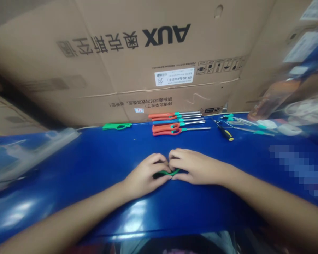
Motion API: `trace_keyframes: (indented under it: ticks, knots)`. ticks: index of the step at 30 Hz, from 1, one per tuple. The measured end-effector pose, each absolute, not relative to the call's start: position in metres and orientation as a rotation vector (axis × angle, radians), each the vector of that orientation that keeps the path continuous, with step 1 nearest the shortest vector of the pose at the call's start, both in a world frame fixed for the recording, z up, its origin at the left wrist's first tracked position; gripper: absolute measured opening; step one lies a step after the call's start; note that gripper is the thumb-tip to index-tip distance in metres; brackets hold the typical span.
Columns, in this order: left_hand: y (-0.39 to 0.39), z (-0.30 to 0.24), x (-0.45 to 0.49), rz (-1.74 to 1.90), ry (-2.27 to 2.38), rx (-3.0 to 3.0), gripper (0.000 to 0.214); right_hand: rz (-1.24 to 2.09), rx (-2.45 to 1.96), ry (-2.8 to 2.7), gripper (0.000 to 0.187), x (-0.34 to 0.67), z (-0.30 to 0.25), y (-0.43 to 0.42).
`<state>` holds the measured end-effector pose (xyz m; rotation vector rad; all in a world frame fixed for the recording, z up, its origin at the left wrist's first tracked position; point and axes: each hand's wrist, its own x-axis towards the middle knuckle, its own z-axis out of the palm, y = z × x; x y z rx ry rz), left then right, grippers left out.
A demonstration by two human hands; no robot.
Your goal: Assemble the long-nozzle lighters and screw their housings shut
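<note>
My left hand (145, 175) and my right hand (197, 165) meet over the middle of the blue table, fingers curled inward. Between them they pinch a green plastic lighter handle (172, 173); only its curved lower edge shows, and the fingers hide the rest. Behind the hands lies a row of long-nosed lighters (165, 130) with red, orange and blue handles, teal collars and metal tubes. Another green lighter handle (116, 126), without a tube, lies to their left near the cardboard.
Right of the lighters are a yellow-and-black screwdriver (227, 134) and loose metal tubes with teal parts (259, 132). An orange-tinted bottle (274, 100) stands behind these. A large cardboard box (122, 74) walls off the back. Clear plastic bags (23, 155) lie at the left.
</note>
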<state>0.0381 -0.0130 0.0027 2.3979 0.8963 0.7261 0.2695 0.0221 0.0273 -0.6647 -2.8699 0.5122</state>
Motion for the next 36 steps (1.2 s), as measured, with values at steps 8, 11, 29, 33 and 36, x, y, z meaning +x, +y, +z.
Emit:
trace_keyframes:
  ticks: [8,11,29,33,36]
  knots:
    - [0.002,-0.005,0.02,0.767,1.086,2.405,0.036,0.46,-0.868,-2.931,0.013,0.288,0.035,0.038]
    - [0.011,-0.01,0.012,0.755,1.153,2.429,0.035,0.415,-0.891,-2.925,0.016,0.288,0.034,0.04]
    - [0.019,-0.014,0.009,0.796,1.204,2.372,0.034,0.308,-0.792,-2.819,0.025,0.293,0.026,0.052]
    - [0.02,-0.014,0.009,0.802,1.217,2.351,0.04,0.205,-0.863,-2.692,0.026,0.293,0.024,0.052]
    - [0.019,-0.014,0.009,0.795,1.237,2.356,0.038,0.224,-0.938,-2.464,0.024,0.292,0.024,0.051]
